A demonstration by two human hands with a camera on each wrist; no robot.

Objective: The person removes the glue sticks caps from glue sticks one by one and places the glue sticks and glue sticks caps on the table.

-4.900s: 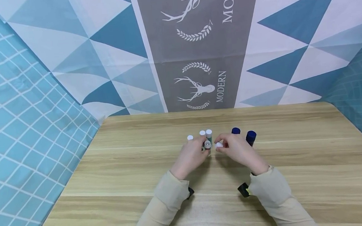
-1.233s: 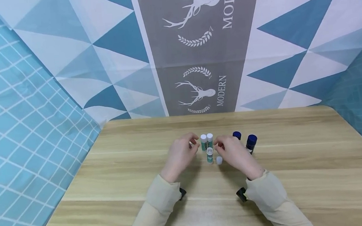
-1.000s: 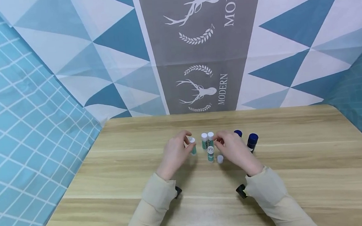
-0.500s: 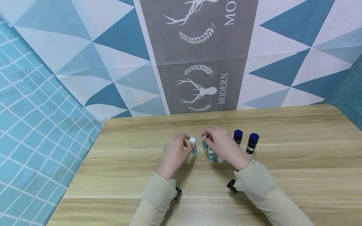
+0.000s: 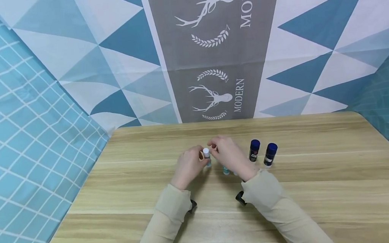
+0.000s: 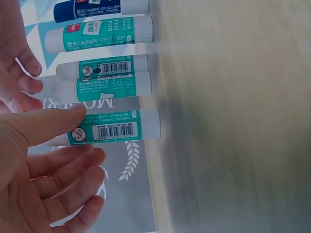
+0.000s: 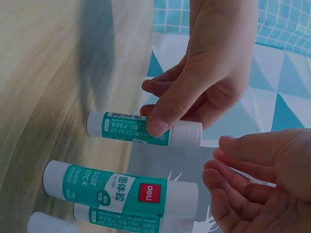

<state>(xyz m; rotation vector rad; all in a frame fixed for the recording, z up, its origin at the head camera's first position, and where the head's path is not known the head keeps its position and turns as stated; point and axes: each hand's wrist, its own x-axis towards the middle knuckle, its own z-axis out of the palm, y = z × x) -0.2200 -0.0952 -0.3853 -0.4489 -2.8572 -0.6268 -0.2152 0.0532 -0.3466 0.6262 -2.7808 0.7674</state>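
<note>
My left hand [image 5: 188,166] pinches a green-and-white glue stick [image 5: 206,153] between thumb and fingers; it stands upright on the table, white cap on. Close beside that cap, my right hand [image 5: 228,155] has loosely bent fingers and holds nothing; a small gap shows between them and the cap in the right wrist view. Two more green glue sticks [image 6: 114,87] stand side by side, hidden by my right hand in the head view. Nearer me stands an uncapped glue stick [image 5: 226,171]. A loose white cap [image 7: 51,223] lies next to it, mostly covered by my right wrist in the head view.
Right of my right hand stand two glue sticks with dark blue caps, one nearer the middle [image 5: 254,150] and one farther right [image 5: 270,154]. The wooden table [image 5: 323,187] meets a patterned cloth [image 5: 210,59] at its back edge.
Earlier my right hand pinched the loose cap and my left hand held the uncapped stick; both now stand on the table. My left hand then gripped the leftmost stick, and my right hand moved left toward it.
</note>
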